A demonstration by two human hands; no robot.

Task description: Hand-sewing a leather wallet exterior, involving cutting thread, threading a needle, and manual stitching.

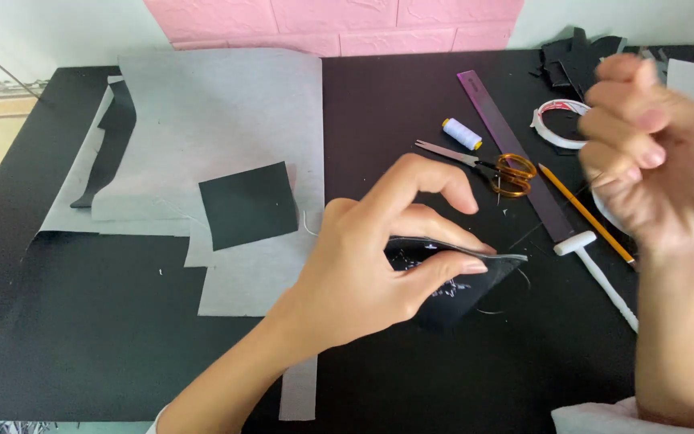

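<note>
The left hand (pixel 363 265) is pinching a small flat piece of black fabric (pixel 451 277) with white stitching on it, thumb underneath and fingers on top, holding it just above the black tabletop (pixel 106 337). The right hand (pixel 644 153) is hovering raised to the right of that piece, its fingers curled into a loose fist; it is blurred, and I cannot tell whether anything thin is caught between the fingertips. Just beyond the fabric piece, gold-handled scissors (pixel 500 170) are lying beside a long purple plastic ruler (pixel 516 157), with a white spool of thread (pixel 462 133) a little further back. To the piece's right, a yellow pencil (pixel 584 210) and a white-handled tool (pixel 596 273) are resting on the table. To its left, sheets of grey paper (pixel 218 104) are spreading out, with a square black fabric patch (pixel 248 205) lying on them.
</note>
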